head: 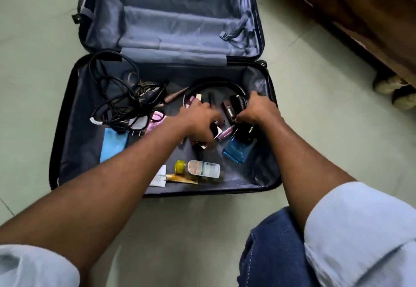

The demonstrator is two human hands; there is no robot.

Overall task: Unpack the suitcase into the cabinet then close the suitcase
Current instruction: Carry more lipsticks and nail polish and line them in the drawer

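A dark suitcase (67, 115) lies open on the floor, its grey-lined lid (175, 12) folded back and bare. In the near half lie black headphones (216, 85), a tangle of black cables with a charger (126, 102), a blue perfume bottle (238, 149), a blue packet (113, 144), a clear bottle with a yellow cap (200, 168) and small pink cosmetics (225, 132). My left hand (200, 120) is blurred, its fingers curled over small items in the middle. My right hand (258, 109) is closed at the headphones' right earcup, above the perfume bottle.
A wooden cabinet (364, 12) stands at the top right, with shoes (396, 91) beside its base. My knee in blue jeans (272, 253) is at the bottom right. The suitcase rests on a pale tiled floor (33, 50).
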